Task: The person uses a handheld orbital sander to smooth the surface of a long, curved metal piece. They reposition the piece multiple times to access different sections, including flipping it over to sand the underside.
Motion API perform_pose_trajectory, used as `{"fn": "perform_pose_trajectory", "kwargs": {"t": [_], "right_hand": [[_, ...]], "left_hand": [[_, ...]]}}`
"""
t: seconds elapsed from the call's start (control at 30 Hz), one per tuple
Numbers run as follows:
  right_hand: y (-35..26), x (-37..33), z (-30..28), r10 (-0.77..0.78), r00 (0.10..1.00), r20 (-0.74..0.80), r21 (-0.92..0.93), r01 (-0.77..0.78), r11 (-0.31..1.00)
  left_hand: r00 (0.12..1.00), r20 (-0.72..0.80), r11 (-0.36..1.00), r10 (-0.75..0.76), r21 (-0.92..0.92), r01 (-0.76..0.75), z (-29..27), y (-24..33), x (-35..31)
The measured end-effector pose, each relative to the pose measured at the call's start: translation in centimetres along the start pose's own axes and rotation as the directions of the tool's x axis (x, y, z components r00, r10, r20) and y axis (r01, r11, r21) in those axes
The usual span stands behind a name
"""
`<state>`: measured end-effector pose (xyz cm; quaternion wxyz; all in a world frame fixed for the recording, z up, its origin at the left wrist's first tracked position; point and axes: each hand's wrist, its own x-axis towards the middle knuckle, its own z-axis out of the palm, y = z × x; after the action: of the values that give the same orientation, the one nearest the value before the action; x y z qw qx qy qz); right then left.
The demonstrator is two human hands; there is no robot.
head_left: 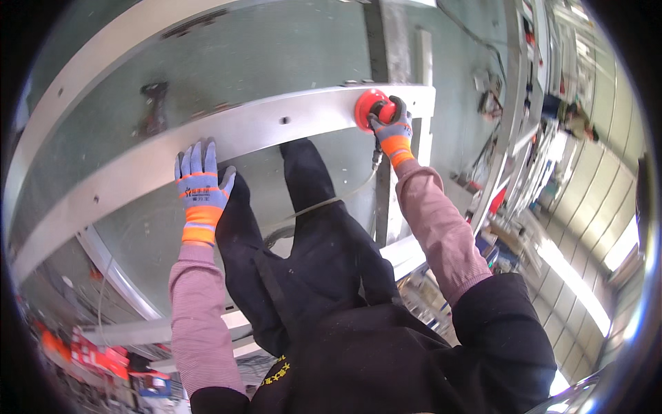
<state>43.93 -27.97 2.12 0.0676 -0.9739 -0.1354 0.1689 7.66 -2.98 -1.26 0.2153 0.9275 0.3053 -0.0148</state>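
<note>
A long silvery metal beam runs across in front of me, with small holes along its face. On its right part rests a red round air sander. Wrapped round the sander's top is my right hand, in a grey glove with an orange cuff. A thin air hose leads from the sander back across my legs. My left hand, gloved alike, lies with fingers outstretched on the beam's near edge, holding nothing. The sander's underside is hidden against the metal.
Another metal beam curves past at the far left. A dark cordless drill lies on the floor beyond my beam. At the right stand a metal frame and cluttered tools. Red items sit at the lower left.
</note>
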Motion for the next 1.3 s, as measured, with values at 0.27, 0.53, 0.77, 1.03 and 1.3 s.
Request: {"fn": "perform_pose_trajectory", "kwargs": {"t": [0.27, 0.53, 0.77, 1.03, 1.3], "right_hand": [[13.2, 10.3, -5.6, 0.280, 0.960, -0.020, 0.111, -0.277, 0.954], [17.3, 11.3, -8.8, 0.161, 0.985, 0.058, 0.066, -0.165, 0.984], [14.8, 15.3, -10.9, 0.180, 0.970, 0.161, 0.020, -0.186, 0.982], [16.5, 12.7, -10.9, 0.309, 0.926, 0.219, 0.034, -0.323, 0.946], [14.5, 14.3, -10.3, 0.245, 0.955, 0.167, 0.058, -0.258, 0.964]], "left_hand": [[0.873, 0.450, 0.947, 0.189, 0.151, -0.283, 3.9, 20.1, 13.6], [0.883, 0.459, 0.886, 0.098, 0.364, -0.288, 8.6, 24.5, 16.2], [0.874, 0.483, 0.859, 0.047, 0.428, -0.283, 8.9, 25.1, 16.6], [0.851, 0.524, 0.852, 0.038, 0.427, -0.302, 8.6, 25.0, 16.9], [0.845, 0.527, 0.877, 0.088, 0.362, -0.317, 8.5, 24.4, 17.4]]}}
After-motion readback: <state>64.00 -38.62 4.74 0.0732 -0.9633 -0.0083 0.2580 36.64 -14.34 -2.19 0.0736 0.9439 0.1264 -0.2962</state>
